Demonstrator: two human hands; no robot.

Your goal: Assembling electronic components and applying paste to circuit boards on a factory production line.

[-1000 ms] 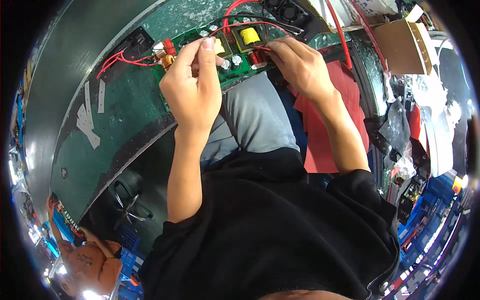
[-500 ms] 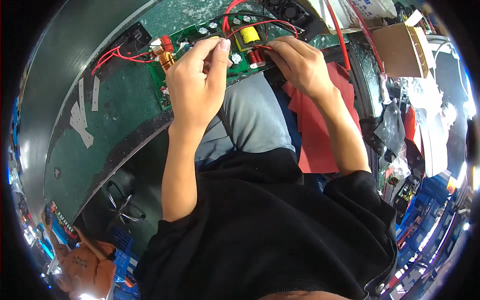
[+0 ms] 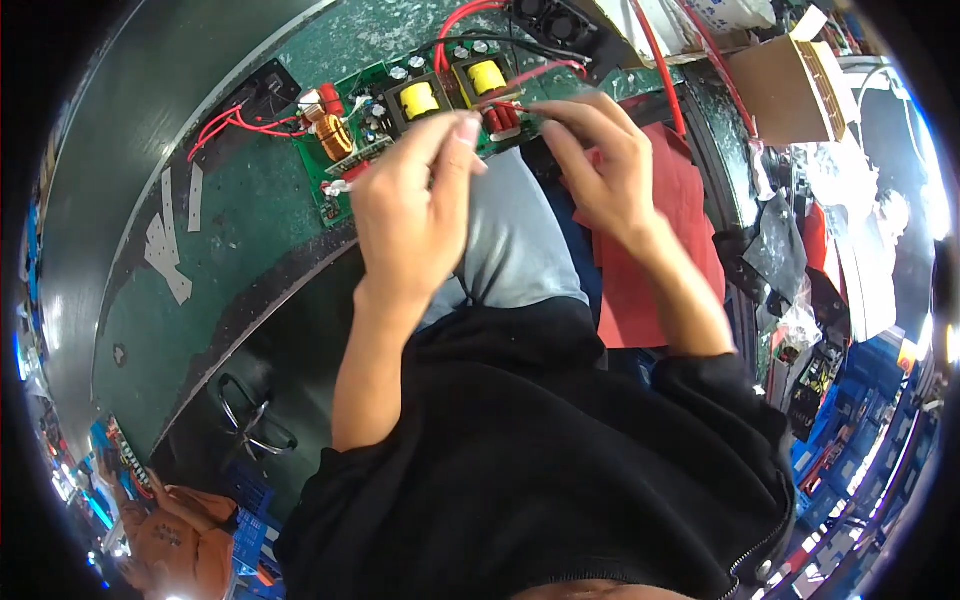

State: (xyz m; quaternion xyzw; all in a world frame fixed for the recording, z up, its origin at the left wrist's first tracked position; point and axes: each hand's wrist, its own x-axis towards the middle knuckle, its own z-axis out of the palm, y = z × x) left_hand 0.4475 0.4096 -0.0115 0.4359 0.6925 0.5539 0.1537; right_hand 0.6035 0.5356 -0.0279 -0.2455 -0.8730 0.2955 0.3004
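A green circuit board [image 3: 343,208] lies along the table edge, carrying two yellow-wrapped transformers [image 3: 419,99], a copper coil [image 3: 334,137] and red cylindrical parts [image 3: 502,118]. My left hand [image 3: 415,210] is in front of the board, thumb and forefinger pinched together; whatever they hold is too small to make out. To the right of the red parts, my right hand [image 3: 610,175] has its thumb and fingers closed around the end of a thin red wire, blurred by motion. Another red wire [image 3: 545,72] arches over the board's right end.
Black fans [image 3: 560,25] stand behind the board, with a black fan-like part [image 3: 272,88] at its left. White strips [image 3: 168,235] lie on the green table. A cardboard box [image 3: 785,92] is at right; red cloth [image 3: 640,290] hangs below. A co-worker [image 3: 170,535] sits lower left.
Both hands have drawn back slightly toward me, the left also rightward, uncovering the left yellow transformer. The red wire over the board has shifted and blurred.
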